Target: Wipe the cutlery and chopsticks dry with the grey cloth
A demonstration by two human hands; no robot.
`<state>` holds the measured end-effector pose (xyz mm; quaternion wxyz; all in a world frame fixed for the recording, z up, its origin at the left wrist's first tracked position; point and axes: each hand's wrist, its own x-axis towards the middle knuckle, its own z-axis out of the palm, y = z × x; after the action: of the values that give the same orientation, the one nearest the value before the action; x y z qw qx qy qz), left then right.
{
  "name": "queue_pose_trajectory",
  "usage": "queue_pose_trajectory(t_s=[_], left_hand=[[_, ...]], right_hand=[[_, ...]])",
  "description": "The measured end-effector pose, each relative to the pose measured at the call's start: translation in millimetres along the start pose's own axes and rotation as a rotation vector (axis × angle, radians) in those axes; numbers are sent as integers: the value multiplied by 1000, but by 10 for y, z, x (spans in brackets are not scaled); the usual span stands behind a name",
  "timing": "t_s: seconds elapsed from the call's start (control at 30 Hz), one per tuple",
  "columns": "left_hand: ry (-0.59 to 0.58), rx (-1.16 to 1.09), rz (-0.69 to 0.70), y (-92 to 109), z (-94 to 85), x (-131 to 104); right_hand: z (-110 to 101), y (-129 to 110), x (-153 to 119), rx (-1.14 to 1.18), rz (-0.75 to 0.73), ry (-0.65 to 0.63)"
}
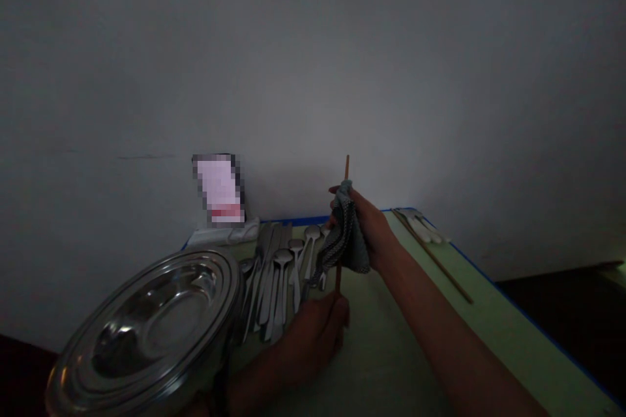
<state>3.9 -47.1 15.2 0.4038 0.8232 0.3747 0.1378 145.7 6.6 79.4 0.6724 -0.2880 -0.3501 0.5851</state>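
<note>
My left hand (320,332) is closed around the lower end of a brown chopstick (338,279), which stands nearly upright above the table. Higher up, my right hand (369,225) wraps a grey patterned cloth (345,234) around the same stick, whose tip shows above the cloth. Part of my right hand's fingers is hidden behind the cloth. Just left of my hands lie several spoons (282,258) and a row of knives (268,273). Another chopstick or pair (440,264) rests on the table to the right.
A large shiny metal bowl (222,280) stands at the front left. Behind it a phone with a blurred screen (220,189) leans on the wall above a folded white cloth (229,232). Some forks (425,225) lie at the back right. The green table (489,339) has a blue edge.
</note>
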Motion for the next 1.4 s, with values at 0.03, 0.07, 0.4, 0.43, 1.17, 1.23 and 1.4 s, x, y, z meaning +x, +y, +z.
queue_pose_trajectory(t_s=[0.03, 0.07, 0.4, 0.43, 1.17, 1.23, 1.4], left_hand=[[-13, 8, 4, -7, 4, -2], [-31, 8, 5, -12, 5, -7], [-67, 88, -15, -10, -43, -102], [-40, 40, -40, -32, -29, -104], [59, -162, -103, -120, 35, -25], [56, -124, -105, -107, 26, -21], [55, -57, -118, -67, 28, -23]], right_hand=[[9, 4, -2, -24, -5, 29], [19, 4, -5, -50, -8, 65], [-144, -208, 74, 114, -141, 304], [-155, -244, 73, 158, -156, 293], [158, 227, -42, -84, -197, 190], [161, 203, -42, -111, -204, 190], [114, 77, -49, -224, -279, 245]])
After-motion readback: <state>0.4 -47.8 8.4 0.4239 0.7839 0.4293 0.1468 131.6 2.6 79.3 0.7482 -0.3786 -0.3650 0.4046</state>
